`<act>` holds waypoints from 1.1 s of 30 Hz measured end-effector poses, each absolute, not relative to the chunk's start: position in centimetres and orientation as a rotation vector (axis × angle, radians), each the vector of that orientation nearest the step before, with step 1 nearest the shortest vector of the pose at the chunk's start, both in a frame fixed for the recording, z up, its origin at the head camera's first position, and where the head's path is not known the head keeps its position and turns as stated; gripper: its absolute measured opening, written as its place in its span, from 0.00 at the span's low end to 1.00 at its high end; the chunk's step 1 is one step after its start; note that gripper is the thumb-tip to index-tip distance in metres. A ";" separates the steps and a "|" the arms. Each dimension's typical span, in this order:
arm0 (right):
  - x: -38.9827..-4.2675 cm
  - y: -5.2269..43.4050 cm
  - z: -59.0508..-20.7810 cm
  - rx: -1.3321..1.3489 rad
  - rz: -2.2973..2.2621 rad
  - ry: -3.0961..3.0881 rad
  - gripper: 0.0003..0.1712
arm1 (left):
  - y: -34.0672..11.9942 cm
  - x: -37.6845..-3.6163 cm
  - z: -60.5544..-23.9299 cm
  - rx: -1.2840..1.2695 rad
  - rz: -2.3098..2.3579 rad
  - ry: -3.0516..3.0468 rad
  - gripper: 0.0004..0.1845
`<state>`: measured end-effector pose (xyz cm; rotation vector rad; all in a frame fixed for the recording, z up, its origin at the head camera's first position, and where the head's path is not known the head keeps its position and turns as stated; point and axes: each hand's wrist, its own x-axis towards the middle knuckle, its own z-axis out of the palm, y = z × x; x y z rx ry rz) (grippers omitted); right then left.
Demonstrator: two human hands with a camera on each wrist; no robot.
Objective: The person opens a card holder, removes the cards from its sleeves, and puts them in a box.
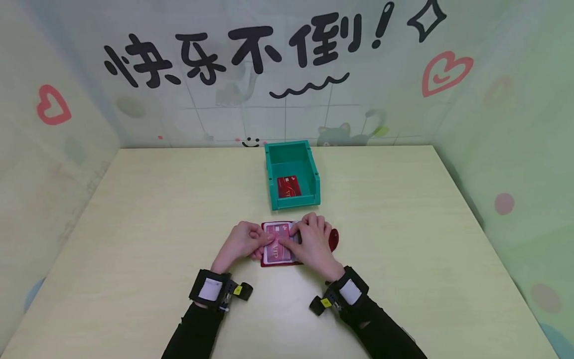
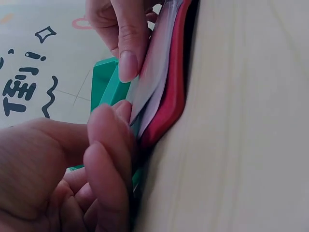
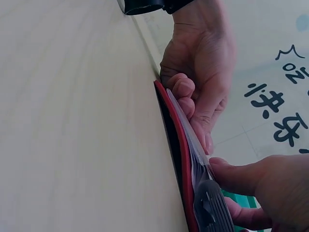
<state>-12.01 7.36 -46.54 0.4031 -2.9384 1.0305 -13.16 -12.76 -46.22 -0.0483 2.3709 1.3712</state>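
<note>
A red card holder (image 1: 283,265) with clear plastic sleeves lies open on the table, a pinkish-red VIP card (image 1: 279,253) showing through the top sleeve. At its left edge, my left hand (image 1: 245,240) pinches the sleeve edge between thumb and curled fingers. My right hand (image 1: 316,243) lies over the holder's right part, its thumb and index finger gripping the sleeve near the card. A glossy dark-red rounded flap (image 1: 334,240) sticks out past the right hand. In the right wrist view the stacked sleeves (image 3: 193,145) fan slightly above the red cover; the fingers partly hide the card.
Just beyond the holder stands a teal open bin (image 1: 296,202) with a red card (image 1: 288,186) lying inside. The pale wooden table (image 1: 157,214) meets printed walls (image 1: 287,119) at the back and both sides.
</note>
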 end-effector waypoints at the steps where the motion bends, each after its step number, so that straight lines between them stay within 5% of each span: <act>1: -12.1 7.4 -46.6 0.395 1.046 -2.937 0.17 | -12.8 -13.1 -46.2 -0.035 1.380 2.369 0.12; 33: -13.1 8.6 -46.7 0.275 1.338 -2.906 0.14 | -13.2 -13.6 -46.6 0.071 1.507 2.201 0.10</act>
